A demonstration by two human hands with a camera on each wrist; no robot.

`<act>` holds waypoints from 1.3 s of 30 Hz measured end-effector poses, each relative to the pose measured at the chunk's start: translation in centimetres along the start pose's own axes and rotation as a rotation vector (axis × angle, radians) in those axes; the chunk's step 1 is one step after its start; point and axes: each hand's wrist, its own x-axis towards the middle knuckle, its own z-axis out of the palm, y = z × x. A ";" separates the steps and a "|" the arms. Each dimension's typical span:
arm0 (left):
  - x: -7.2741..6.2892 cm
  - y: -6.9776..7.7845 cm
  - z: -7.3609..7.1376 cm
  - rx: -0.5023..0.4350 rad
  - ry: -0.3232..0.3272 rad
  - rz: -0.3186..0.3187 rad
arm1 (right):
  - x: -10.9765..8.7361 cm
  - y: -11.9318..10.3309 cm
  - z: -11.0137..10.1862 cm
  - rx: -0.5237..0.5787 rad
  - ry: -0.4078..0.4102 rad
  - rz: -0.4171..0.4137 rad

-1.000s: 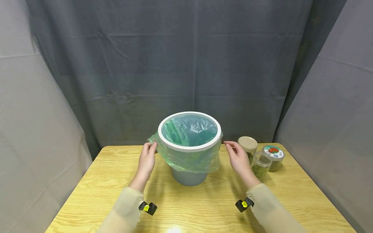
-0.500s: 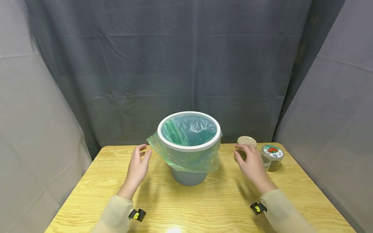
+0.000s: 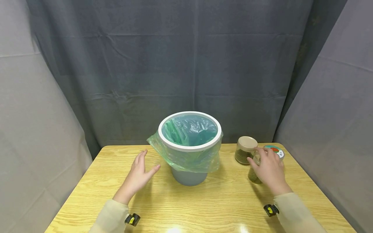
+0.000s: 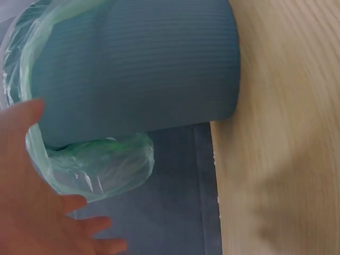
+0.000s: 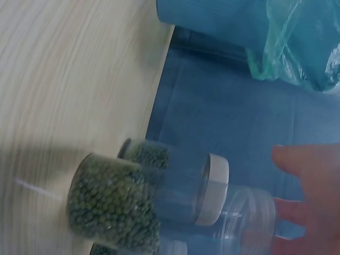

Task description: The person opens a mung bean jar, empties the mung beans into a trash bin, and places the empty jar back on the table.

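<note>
My left hand (image 3: 135, 176) is held in the air left of the grey bin (image 3: 189, 178), fingers spread and holding nothing. A green plastic bag (image 3: 186, 161) lines the bin and hangs down outside below its white rim ring (image 3: 189, 149). One corner of the bag sticks out toward the left. Over at the right, my right hand (image 3: 269, 170) reaches around the top of a lidless clear jar of green beans (image 3: 253, 176), thumb and fingers apart. In the right wrist view its fingertips (image 5: 289, 210) are right at the mouth of that jar.
Behind the lidless jar stands a jar with a beige lid (image 3: 244, 155), also holding green beans. A third jar with a tomato picture on its lid (image 3: 278, 152) is partly hidden by my right hand. Grey curtains (image 3: 145, 81) enclose the wooden table (image 3: 186, 207).
My left hand has let go of the bag's corner and drawn back toward me and left. My right hand has moved right, from beside the bin to the lidless jar.
</note>
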 end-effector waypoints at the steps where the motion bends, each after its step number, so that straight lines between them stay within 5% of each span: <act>1: -0.1 -0.1 0.1 0.010 -0.002 0.000 | -0.1 0.2 -0.1 -0.004 -0.003 0.009; 20: -0.1 -1.8 1.0 0.044 -0.036 -0.025 | 0.2 2.9 0.5 0.048 -0.146 0.068; 29: 0.0 -2.0 1.4 0.068 0.025 0.028 | 0.2 3.2 0.8 0.069 -0.114 0.034; 39: -0.1 -1.9 1.0 0.009 0.083 0.014 | 0.2 3.0 0.5 0.089 -0.086 0.041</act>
